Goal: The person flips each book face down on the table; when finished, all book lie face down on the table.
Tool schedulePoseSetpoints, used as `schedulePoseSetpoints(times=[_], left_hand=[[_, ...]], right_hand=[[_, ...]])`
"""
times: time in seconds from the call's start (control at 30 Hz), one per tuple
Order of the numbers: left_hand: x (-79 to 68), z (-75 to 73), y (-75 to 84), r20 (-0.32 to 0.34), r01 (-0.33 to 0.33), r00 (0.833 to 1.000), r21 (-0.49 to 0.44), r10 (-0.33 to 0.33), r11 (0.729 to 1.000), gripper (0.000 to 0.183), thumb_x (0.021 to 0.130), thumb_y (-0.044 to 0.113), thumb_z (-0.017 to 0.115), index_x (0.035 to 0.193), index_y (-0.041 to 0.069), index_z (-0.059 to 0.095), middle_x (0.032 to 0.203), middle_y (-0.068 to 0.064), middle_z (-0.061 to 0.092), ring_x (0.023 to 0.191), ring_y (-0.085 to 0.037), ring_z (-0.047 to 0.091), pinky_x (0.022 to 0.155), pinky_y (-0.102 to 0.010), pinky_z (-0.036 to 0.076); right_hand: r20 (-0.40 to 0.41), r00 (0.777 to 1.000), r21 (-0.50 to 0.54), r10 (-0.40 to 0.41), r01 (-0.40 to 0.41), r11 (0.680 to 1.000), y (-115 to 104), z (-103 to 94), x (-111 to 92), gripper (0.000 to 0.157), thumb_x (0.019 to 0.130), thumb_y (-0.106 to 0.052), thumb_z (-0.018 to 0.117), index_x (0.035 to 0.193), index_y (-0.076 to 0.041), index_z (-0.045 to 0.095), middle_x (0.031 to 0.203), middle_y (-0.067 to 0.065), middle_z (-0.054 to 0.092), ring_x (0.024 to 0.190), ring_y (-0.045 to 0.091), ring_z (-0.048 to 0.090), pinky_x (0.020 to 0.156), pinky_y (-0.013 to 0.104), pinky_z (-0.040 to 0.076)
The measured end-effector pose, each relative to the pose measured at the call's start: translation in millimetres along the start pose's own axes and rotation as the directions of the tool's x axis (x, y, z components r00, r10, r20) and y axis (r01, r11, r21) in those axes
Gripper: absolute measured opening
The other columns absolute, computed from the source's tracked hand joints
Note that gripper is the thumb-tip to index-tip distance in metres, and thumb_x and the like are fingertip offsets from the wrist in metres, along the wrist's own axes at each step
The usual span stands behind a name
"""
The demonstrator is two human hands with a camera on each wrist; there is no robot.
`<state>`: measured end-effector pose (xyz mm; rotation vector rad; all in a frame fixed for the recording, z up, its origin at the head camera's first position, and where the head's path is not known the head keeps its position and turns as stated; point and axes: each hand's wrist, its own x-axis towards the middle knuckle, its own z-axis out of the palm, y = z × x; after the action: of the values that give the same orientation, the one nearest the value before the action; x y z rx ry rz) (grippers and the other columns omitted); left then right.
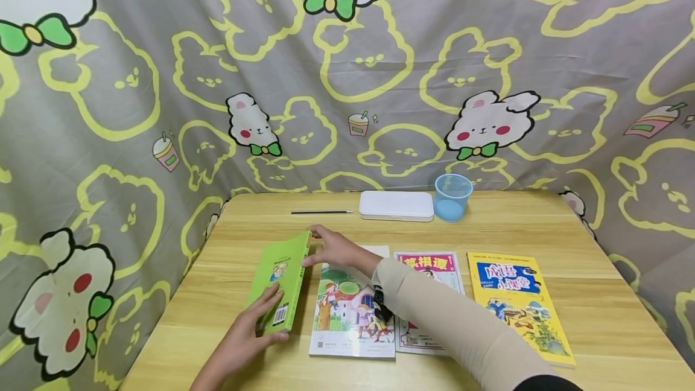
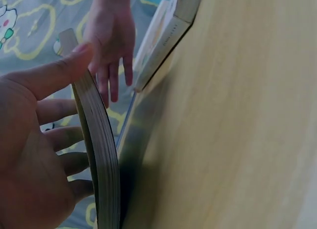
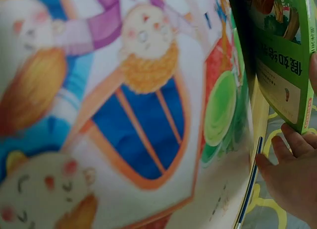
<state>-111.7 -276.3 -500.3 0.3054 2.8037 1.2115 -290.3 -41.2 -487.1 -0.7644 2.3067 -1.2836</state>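
Note:
My left hand [image 1: 251, 329] grips a green book [image 1: 276, 263] by its lower part, thumb on one side and fingers on the other. The book is tilted up off the table, back cover with a barcode facing up. In the left wrist view the page edges of the green book [image 2: 101, 149] show between thumb and fingers. At the book's upper spine corner is my right hand [image 1: 338, 249], its fingers extended in the left wrist view. A picture book [image 1: 355, 312] with drawn children lies flat under the right forearm.
Right of the picture book lie a pink-and-white book [image 1: 429, 261], partly hidden by the sleeve, and a yellow book [image 1: 516, 300]. Along the back of the wooden table [image 1: 260, 216] are a pencil [image 1: 321, 212], a white case [image 1: 396, 205] and a blue cup [image 1: 453, 198]. Patterned cloth [image 1: 402, 89] hangs behind.

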Motion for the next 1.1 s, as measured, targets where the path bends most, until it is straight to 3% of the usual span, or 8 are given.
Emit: schedulePoseSetpoints(times=[0.23, 0.5, 0.83, 1.1], left_hand=[[1.3, 4.8, -0.6, 0.049, 0.072, 0.996, 0.035, -0.073, 0.997, 0.09, 0.079, 0.036, 0.088, 0.154, 0.008, 0.047, 0.17, -0.006, 0.025, 0.156, -0.04, 0.014, 0.119, -0.071, 0.015], [3.0, 10.9, -1.7, 0.057, 0.076, 0.995, 0.097, -0.082, 0.992, 0.091, 0.079, 0.041, 0.087, 0.154, 0.008, 0.047, 0.17, -0.007, 0.025, 0.157, -0.038, 0.012, 0.125, -0.064, 0.004], [2.1, 16.4, -2.0, 0.022, 0.043, 0.999, 0.211, -0.049, 0.977, 0.089, 0.076, 0.038, 0.089, 0.151, 0.007, 0.052, 0.168, -0.008, 0.029, 0.156, -0.04, 0.017, 0.124, -0.067, 0.008], [0.9, 16.8, -2.5, 0.029, 0.036, 0.999, 0.229, -0.044, 0.973, 0.087, 0.075, 0.033, 0.09, 0.149, 0.006, 0.054, 0.167, -0.012, 0.03, 0.156, -0.041, 0.017, 0.122, -0.069, 0.009]], right_hand=[[-0.021, 1.0, -0.109, 0.003, -0.005, 0.994, 5.3, 4.1, 2.4, 0.101, 0.083, -0.049, 0.085, 0.161, -0.01, 0.034, 0.158, 0.013, 0.046, 0.142, 0.033, 0.048, 0.113, 0.049, 0.046], [-0.023, 1.0, -0.184, 0.01, -0.014, 0.983, 12.5, 6.7, 4.8, 0.101, 0.081, -0.049, 0.086, 0.16, -0.009, 0.037, 0.162, 0.012, 0.041, 0.146, 0.031, 0.043, 0.118, 0.048, 0.041], [-0.032, 0.999, -0.319, 0.021, -0.03, 0.947, 19.1, 10.5, 4.7, 0.098, 0.079, -0.053, 0.086, 0.156, -0.01, 0.043, 0.16, 0.01, 0.044, 0.148, 0.031, 0.039, 0.12, 0.047, 0.039], [-0.035, 0.999, -0.373, 0.036, -0.046, 0.926, 21.1, 13.5, 7.1, 0.096, 0.079, -0.054, 0.086, 0.155, -0.013, 0.046, 0.158, 0.008, 0.044, 0.147, 0.03, 0.039, 0.117, 0.045, 0.042]])
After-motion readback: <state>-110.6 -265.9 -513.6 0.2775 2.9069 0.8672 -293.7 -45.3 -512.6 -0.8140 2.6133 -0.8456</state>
